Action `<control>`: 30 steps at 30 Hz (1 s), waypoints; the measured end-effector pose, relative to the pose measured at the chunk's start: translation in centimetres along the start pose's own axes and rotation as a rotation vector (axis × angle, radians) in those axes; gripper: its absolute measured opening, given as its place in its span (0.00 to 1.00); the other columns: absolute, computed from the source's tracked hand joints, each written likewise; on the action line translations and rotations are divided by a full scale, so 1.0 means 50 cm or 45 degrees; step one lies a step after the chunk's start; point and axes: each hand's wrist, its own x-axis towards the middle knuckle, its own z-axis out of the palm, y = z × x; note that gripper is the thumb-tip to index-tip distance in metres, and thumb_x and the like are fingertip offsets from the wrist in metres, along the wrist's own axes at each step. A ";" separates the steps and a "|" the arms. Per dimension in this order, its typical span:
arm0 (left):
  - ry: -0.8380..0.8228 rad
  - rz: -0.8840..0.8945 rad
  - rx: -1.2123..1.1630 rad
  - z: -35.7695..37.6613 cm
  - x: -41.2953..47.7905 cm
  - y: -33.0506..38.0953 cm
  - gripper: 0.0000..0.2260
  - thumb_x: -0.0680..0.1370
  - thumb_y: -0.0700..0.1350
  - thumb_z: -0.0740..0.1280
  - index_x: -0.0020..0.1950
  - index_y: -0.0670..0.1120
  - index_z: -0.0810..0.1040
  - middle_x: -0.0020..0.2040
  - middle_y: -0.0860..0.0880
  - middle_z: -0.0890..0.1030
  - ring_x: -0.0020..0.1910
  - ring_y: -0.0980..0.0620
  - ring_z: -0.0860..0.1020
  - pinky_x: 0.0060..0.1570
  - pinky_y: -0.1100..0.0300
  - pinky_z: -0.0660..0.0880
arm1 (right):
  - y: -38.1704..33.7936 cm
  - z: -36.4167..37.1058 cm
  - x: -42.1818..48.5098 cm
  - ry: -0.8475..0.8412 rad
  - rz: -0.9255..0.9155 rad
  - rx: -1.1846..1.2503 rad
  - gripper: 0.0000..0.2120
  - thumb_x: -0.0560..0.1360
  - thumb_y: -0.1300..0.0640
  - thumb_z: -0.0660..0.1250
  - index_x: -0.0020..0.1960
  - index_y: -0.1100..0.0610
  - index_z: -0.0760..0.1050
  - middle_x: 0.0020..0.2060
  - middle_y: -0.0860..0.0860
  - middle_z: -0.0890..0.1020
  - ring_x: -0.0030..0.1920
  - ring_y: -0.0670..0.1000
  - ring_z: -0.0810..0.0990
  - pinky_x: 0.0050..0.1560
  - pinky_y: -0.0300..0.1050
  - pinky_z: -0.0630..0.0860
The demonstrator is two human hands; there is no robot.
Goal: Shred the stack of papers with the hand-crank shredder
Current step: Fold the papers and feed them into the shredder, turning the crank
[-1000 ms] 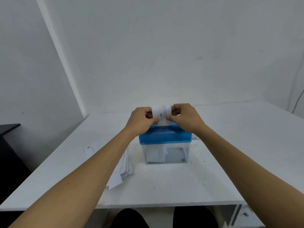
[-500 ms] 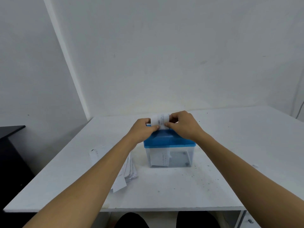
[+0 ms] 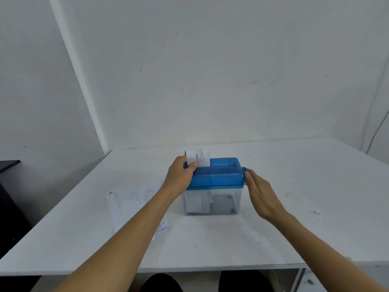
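Note:
A small hand-crank shredder (image 3: 216, 175) with a blue lid and a clear bin stands in the middle of the white table (image 3: 294, 207). A white printed slip of paper (image 3: 199, 158) stands upright in the slot at the lid's left end. My left hand (image 3: 181, 172) pinches the slip's lower left edge and rests against the lid. My right hand (image 3: 261, 194) lies at the shredder's right end with straight fingers, its fingertips at the blue crank (image 3: 245, 170). A stack of papers (image 3: 132, 203) lies left of the shredder, partly hidden by my left forearm.
Paper pieces (image 3: 199, 204) lie inside the clear bin. White walls close the back and left of the table. A black cabinet (image 3: 8, 165) stands off the left edge. A cable (image 3: 376, 131) runs down the wall at the far right. Dark specks dot the tabletop.
My right hand has let go of the slip and moved right to the crank end of the shredder. My left hand still holds the slip in the slot.

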 end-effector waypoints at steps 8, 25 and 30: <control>0.008 -0.027 -0.039 0.003 0.001 -0.005 0.16 0.84 0.48 0.62 0.71 0.46 0.71 0.68 0.49 0.73 0.60 0.54 0.72 0.59 0.61 0.70 | 0.039 0.035 -0.014 -0.160 -0.039 -0.336 0.40 0.76 0.27 0.35 0.81 0.47 0.44 0.77 0.45 0.63 0.75 0.44 0.62 0.80 0.54 0.50; 0.090 0.087 -0.048 0.011 -0.016 -0.002 0.23 0.68 0.60 0.79 0.56 0.54 0.74 0.54 0.56 0.78 0.50 0.62 0.76 0.41 0.70 0.72 | -0.143 -0.097 0.057 -0.631 0.305 -0.830 0.26 0.74 0.45 0.72 0.66 0.55 0.69 0.57 0.53 0.78 0.50 0.51 0.78 0.46 0.42 0.74; 0.071 0.083 -0.075 0.008 -0.013 -0.004 0.25 0.67 0.61 0.79 0.56 0.51 0.76 0.54 0.54 0.79 0.50 0.58 0.78 0.43 0.66 0.75 | -0.197 -0.155 0.135 -0.476 0.185 -0.718 0.34 0.70 0.47 0.77 0.69 0.53 0.64 0.51 0.53 0.83 0.46 0.50 0.82 0.46 0.45 0.79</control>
